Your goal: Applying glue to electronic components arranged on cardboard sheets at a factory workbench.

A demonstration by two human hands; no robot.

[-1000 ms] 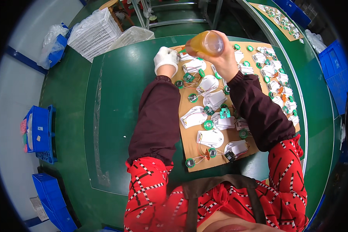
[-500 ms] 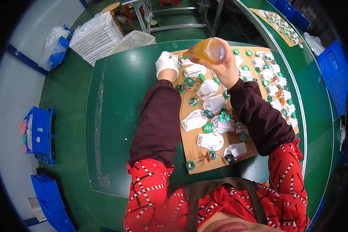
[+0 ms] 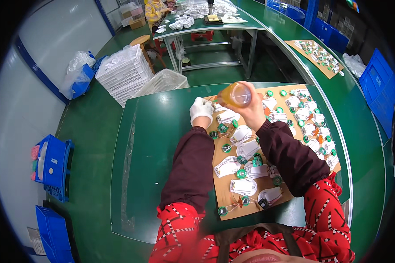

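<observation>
My right hand (image 3: 253, 110) is wrapped round a clear squeeze bottle (image 3: 235, 94) of amber liquid, tilted with its narrow end towards my left hand. My left hand (image 3: 201, 109), in a white glove, is closed at the far left corner of a cardboard sheet (image 3: 223, 187); whatever its fingers pinch is too small to make out. Rows of white plastic housings (image 3: 243, 187), wired to green circuit boards (image 3: 222, 128) and round green-rimmed parts (image 3: 223, 211), cover the sheet. Several lie just below my hands. The bottle's tip is hard to see beside the glove.
The sheet lies on a green table (image 3: 162, 153). White crates (image 3: 126, 79) stand beyond its far left corner, blue bins (image 3: 50, 160) on the floor at left. A person (image 3: 156, 13) is at a far table (image 3: 232, 25). Another loaded cardboard sheet (image 3: 318, 59) lies far right.
The view has tilted up, so the table and my hands sit lower in the picture and the far table shows. Both hands stay at the sheet's far edge, the bottle still held tilted.
</observation>
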